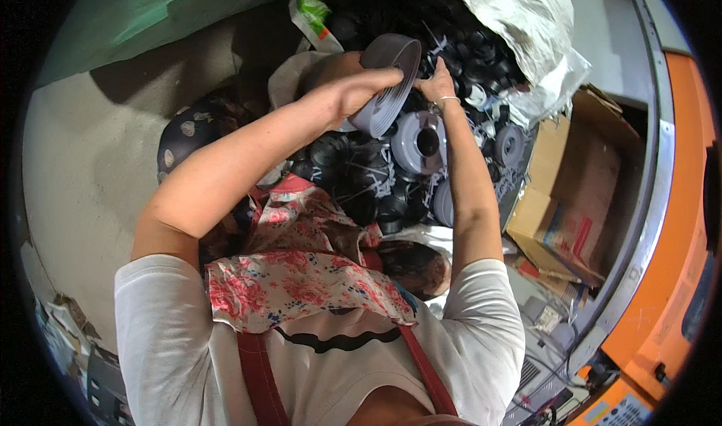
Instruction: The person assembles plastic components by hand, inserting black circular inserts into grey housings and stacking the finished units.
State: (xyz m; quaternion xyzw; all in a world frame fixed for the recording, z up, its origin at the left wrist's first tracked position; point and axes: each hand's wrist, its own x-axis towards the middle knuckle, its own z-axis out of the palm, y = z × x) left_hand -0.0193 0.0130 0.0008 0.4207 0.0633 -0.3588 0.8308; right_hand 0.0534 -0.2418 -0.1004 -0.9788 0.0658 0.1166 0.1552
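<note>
My left hand (359,93) is closed on the rim of a round grey plastic part (378,116), shaped like a shallow ribbed cup, with the thumb over its edge. It is held tilted above a heap of black plastic parts (368,172). To its right, my right hand (438,85) reaches over the heap with finger and thumb apart, and nothing shows between them. A thin pale plastic strip (435,41) lies just beyond its fingertip. Below the hands rests another round grey part (410,146) with a dark round middle.
White sacking (526,20) borders the heap at the far right. A smaller grey ring (511,145) lies near an opened cardboard box (545,163). Orange machinery (639,275) stands along the right, and a pale wall or floor surface (83,178) lies at the left.
</note>
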